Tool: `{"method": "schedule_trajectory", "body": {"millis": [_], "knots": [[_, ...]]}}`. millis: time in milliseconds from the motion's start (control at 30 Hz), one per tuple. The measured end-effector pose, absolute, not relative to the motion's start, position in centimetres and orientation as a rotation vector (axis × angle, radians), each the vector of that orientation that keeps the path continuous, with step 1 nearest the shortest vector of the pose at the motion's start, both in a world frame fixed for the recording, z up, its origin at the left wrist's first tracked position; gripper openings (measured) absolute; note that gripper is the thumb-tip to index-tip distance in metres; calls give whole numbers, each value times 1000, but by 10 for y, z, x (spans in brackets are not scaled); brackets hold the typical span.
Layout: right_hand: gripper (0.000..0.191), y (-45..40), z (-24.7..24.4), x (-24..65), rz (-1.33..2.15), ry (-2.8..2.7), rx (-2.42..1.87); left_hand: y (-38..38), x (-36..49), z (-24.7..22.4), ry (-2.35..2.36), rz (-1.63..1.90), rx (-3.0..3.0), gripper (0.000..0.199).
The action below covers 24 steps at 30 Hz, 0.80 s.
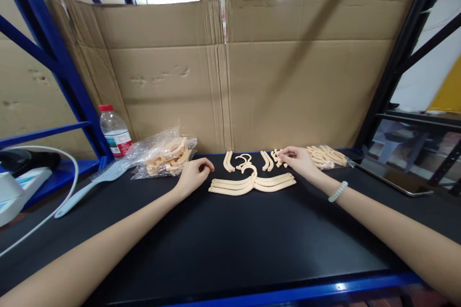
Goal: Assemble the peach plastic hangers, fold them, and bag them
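My right hand (298, 160) reaches in from the right, thumb and fingers pinched at a pile of small beige plastic pieces (275, 156). One small piece seems to be between its fingertips; the exact shape is hidden. My left hand (194, 175) rests on the black tabletop, loosely curled and holding nothing, with a gap between thumb and forefinger. Between the hands lie beige hanger arms (230, 191), stacked in curved rows to both sides of a hanger hook (249, 169). Behind them are loose hooks (243, 158), a left group of short curved strips (228, 161) and a right group (267, 161).
A clear bag of beige parts (167, 158) lies left, another bag (327, 157) right. A bottle (115, 132), a pale hairbrush (97, 180) and a white cable (74, 177) are at left. A tablet (392, 177) lies right. Cardboard (306, 81) walls the back.
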State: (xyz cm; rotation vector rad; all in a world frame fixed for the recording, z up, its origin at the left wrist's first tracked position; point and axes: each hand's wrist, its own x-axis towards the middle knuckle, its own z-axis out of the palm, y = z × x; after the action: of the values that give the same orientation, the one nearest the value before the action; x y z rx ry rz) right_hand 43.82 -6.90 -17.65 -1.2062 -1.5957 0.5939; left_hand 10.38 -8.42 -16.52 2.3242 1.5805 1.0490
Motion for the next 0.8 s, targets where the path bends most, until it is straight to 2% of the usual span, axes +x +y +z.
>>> {"method": "schedule_trajectory", "body": {"millis": [200,300,500,800], "knots": [[10,-47,-145,404,426,-1918,-1337,-56,122,-157,1744,807,2261,19],[6,-28,-135,376,399,-2076,-1439,-34,136,-155,1865,629,2218,29],[31,1,-137,330,408,-2194,-1723,-6,157,-151,2061,421,2104,32],[32,13,-147,322,569,-1995,-1698,3,154,-155,2114,401,2055,33]]}}
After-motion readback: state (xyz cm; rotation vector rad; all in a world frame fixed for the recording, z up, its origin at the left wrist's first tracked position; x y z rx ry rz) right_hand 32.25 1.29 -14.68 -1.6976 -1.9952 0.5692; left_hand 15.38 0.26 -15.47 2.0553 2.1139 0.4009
